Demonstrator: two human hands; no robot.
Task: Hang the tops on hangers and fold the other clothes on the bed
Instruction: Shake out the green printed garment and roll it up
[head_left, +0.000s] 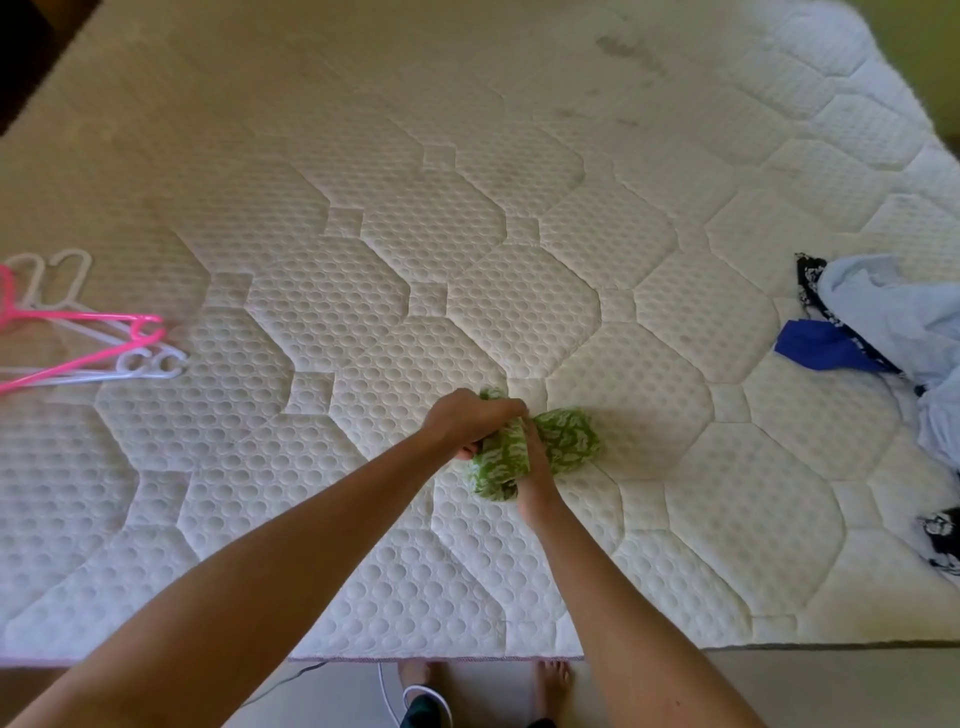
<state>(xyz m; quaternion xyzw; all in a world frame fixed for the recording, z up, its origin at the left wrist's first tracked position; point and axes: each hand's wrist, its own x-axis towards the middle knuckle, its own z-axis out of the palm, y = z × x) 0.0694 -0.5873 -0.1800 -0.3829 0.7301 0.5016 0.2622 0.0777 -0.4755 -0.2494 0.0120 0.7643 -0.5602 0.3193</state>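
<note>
A small green garment with a white pattern (563, 439) lies bunched on the white quilted mattress (415, 234), near its front edge. My left hand (467, 421) grips the garment's left part from above, fingers curled over the cloth. My right hand (535, 475) holds the middle of the garment from the near side, with its fingers hidden in the folds. Pink and white plastic hangers (93, 338) lie in a loose stack at the left edge of the bed.
A heap of clothes sits at the right edge: a pale blue garment (898, 317), a dark blue piece (826, 348) and black-and-white patterned cloth (943, 535). My bare feet and a white cable (387, 691) show on the floor below the mattress edge.
</note>
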